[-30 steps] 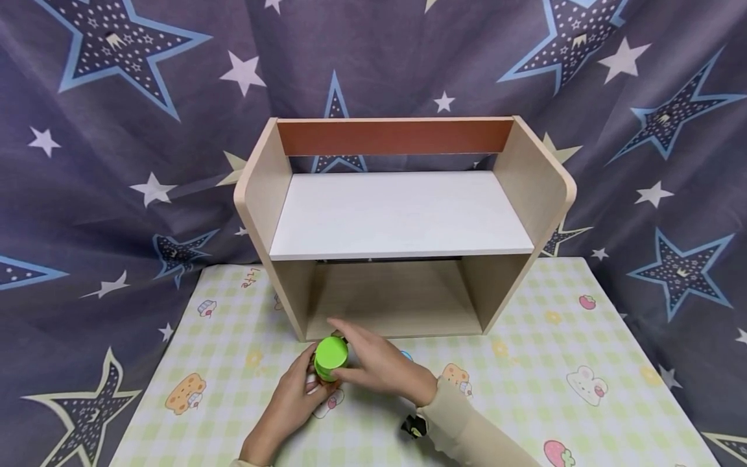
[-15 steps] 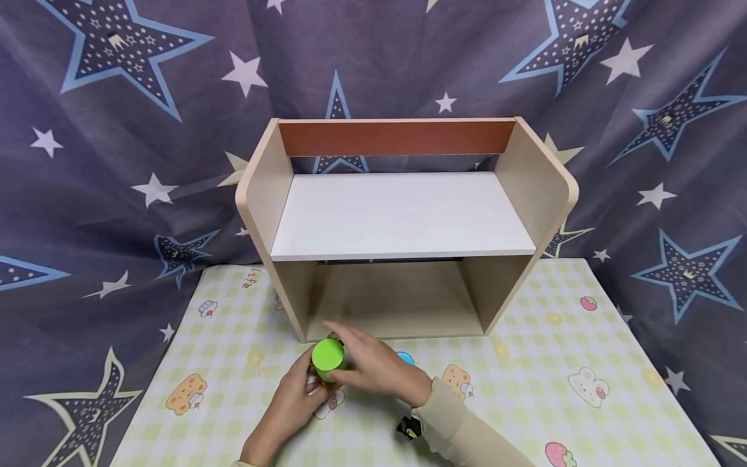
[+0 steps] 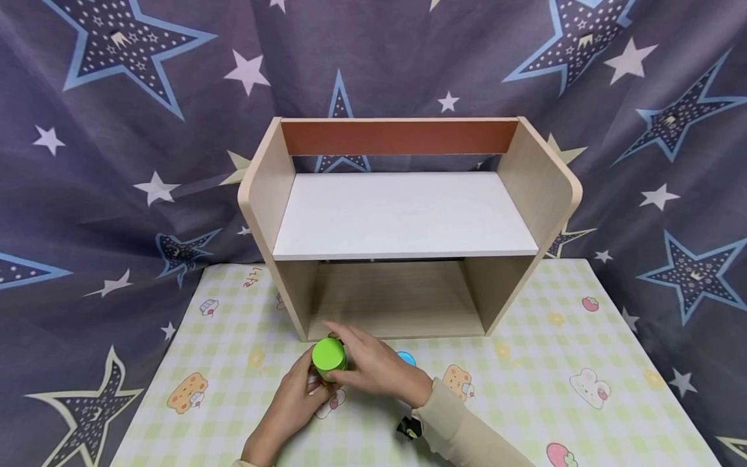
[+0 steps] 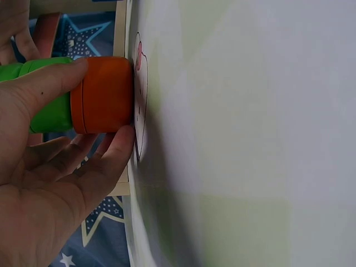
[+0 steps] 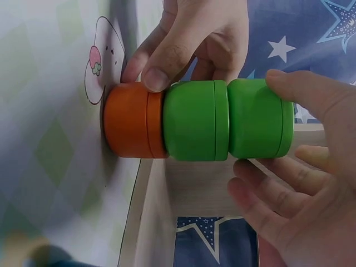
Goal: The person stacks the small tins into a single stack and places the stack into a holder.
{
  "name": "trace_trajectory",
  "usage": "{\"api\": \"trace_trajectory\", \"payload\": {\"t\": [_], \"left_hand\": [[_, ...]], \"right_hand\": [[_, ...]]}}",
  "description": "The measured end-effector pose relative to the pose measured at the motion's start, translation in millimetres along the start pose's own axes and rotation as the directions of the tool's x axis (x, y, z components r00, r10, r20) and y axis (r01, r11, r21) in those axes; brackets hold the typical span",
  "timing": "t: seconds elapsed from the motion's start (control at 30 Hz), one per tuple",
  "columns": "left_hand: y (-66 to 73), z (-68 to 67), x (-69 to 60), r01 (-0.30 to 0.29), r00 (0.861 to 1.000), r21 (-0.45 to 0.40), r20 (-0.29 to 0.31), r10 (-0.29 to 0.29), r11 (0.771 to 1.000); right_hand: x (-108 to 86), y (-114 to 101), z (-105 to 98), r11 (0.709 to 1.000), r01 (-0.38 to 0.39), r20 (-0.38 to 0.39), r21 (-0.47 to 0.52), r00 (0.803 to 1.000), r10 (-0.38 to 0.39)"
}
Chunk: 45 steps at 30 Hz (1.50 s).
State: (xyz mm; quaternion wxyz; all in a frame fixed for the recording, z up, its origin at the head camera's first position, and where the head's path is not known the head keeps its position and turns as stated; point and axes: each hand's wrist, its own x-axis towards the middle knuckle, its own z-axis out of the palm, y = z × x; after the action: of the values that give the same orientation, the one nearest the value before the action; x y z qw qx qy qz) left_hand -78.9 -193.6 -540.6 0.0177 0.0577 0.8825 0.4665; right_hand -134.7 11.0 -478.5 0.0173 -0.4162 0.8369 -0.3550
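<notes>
Three small round jars stand stacked on the tablecloth: an orange jar (image 5: 130, 120) at the bottom, a green jar (image 5: 194, 120) in the middle and another green jar (image 5: 258, 118) on top. From the head view only the green top (image 3: 329, 355) shows clearly. My left hand (image 3: 294, 395) is curled round the lower part of the stack, its thumb at the orange jar (image 4: 105, 94). My right hand (image 3: 379, 366) holds the top green jar between thumb and fingers, on the stack's other side.
A wooden shelf unit (image 3: 405, 217) with a white board stands just behind the hands. A blue round thing (image 3: 406, 358) lies partly behind my right hand. A black object (image 3: 410, 427) is beside my right sleeve. A starry cloth (image 3: 198, 97) hangs behind.
The top green jar and my right hand have shifted slightly left, and the top jar now covers more of the one under it. More of the blue thing shows. My left hand stays nearly still.
</notes>
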Motion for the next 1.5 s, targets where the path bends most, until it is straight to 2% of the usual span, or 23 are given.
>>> {"api": "trace_trajectory", "payload": {"t": [0.23, 0.5, 0.77, 0.9, 1.1, 1.33, 1.5], "left_hand": [[0.3, -0.1, 0.0, -0.01, 1.0, 0.01, -0.003, 0.01, 1.0], [1.3, 2.0, 1.6, 0.008, 1.0, -0.087, 0.015, -0.007, 0.996], [1.9, 1.7, 1.7, 0.018, 1.0, -0.04, -0.004, -0.018, 0.999], [2.6, 2.0, 1.8, 0.025, 1.0, -0.045, 0.001, -0.025, 0.999], [2.6, 2.7, 1.6, 0.032, 0.999, -0.036, -0.004, -0.032, 0.999], [2.3, 3.4, 1.0, 0.032, 0.999, -0.047, -0.008, -0.033, 0.998], [2.8, 3.2, 0.8, 0.034, 0.999, -0.041, -0.011, -0.035, 0.999]], "right_hand": [[-4.4, 1, -3, 1.0, -0.016, -0.006, 0.012, 1.0, 0.016], [-13.7, 0, -14, 1.0, -0.018, -0.028, 0.012, 0.999, 0.019], [-28.6, 5, -23, 0.999, -0.047, -0.04, 0.004, 0.998, 0.048], [-37.6, 11, -27, 0.998, -0.055, -0.047, 0.002, 0.997, 0.055], [-50.6, 21, -30, 0.998, -0.06, -0.098, -0.01, 0.993, 0.058], [-66.9, 33, -33, 0.995, -0.097, -0.127, 0.038, 0.987, 0.101], [-76.9, 42, -33, 0.993, -0.112, -0.137, 0.036, 0.984, 0.116]]}}
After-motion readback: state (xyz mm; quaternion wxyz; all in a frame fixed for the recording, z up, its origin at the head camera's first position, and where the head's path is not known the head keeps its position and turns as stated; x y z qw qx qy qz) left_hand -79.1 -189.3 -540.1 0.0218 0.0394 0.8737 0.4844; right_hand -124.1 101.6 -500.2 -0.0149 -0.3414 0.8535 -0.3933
